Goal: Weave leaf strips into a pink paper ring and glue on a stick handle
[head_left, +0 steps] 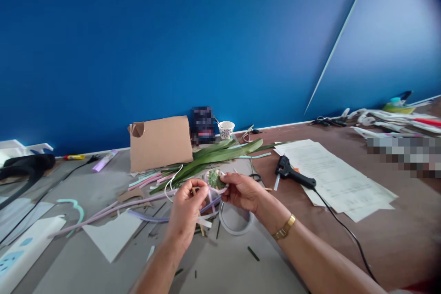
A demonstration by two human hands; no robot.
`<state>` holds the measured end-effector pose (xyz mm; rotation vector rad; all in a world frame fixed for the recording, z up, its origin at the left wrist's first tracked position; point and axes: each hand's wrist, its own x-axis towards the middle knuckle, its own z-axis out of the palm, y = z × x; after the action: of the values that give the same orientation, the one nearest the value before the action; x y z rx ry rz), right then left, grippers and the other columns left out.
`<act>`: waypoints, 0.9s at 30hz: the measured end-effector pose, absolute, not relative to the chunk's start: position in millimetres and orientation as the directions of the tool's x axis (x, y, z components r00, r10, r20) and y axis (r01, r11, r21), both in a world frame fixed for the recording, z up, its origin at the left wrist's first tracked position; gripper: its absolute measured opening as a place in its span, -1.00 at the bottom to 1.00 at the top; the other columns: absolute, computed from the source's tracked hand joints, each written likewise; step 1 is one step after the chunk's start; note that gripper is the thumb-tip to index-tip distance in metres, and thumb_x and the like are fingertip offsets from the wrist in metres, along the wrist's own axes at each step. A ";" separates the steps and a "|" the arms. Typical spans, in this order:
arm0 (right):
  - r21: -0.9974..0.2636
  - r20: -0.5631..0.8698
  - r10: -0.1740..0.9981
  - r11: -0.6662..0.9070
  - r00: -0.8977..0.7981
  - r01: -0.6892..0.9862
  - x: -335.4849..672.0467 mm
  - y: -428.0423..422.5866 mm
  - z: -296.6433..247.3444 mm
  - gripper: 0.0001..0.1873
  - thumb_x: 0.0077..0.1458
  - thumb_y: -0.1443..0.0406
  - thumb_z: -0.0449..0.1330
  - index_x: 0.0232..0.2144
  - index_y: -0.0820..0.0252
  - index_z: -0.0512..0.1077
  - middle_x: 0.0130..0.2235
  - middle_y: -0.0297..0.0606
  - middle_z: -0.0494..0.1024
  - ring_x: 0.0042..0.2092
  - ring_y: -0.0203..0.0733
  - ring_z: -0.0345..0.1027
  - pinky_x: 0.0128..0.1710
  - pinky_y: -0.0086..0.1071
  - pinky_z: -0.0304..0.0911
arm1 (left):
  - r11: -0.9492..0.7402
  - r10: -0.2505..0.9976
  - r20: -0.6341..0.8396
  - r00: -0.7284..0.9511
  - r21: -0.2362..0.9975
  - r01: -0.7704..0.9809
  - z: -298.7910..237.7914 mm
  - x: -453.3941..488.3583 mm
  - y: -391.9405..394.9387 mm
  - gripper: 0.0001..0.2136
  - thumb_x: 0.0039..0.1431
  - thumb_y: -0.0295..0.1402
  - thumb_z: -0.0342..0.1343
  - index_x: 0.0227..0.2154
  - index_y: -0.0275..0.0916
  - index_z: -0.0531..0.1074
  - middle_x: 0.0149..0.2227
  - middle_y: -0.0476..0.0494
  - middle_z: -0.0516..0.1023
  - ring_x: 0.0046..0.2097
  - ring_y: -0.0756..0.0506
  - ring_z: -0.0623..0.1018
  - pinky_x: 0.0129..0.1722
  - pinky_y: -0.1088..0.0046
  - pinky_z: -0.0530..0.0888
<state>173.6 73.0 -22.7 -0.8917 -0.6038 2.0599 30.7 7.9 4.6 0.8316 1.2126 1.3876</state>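
Both my hands meet over the middle of the table. My right hand pinches a small round coil of green leaf with a pale strip around it. My left hand is closed on pale lilac and white strips that trail off to the left and lead up to the coil. A gold watch sits on my right wrist. Just under my right hand lies a roll of clear tape.
Long green leaves lie behind my hands beside a folded cardboard piece and a small patterned cup. A black glue gun with its cord rests on white paper sheets at right. A power strip is at left.
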 end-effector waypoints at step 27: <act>-0.618 -0.339 0.776 -0.610 -0.531 -0.496 170.5 67.9 -21.0 -0.74 -0.21 0.42 0.34 -0.59 0.21 0.27 -0.65 -0.47 0.34 -0.62 -0.42 0.17 -0.53 -0.47 0.16 | 0.232 0.960 -0.277 0.048 0.683 -0.693 -3.4 22.8 17.9 -0.75 -0.25 -0.54 0.36 -0.47 -0.28 0.43 -0.66 0.20 0.22 -0.64 0.19 0.20 -0.64 0.67 0.18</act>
<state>170.5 67.9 -21.0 -0.7772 -0.5898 2.1587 22.8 17.9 -3.4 0.4170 0.7936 1.3161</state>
